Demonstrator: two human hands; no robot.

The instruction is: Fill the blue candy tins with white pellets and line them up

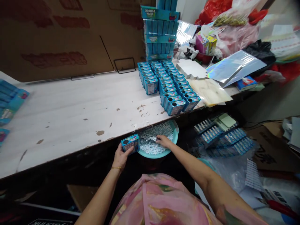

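Blue box (130,144) is by the tub (176,133), left hand's (120,157) fingers clamped on it. Right hand's (164,141) fingers touch white beads (152,148); can't tell if they're together. Many boxes (152,87) already stand on the desk (82,100), not this one.

Long, chipped white worktop (70,109), pale wall (186,12) behind.
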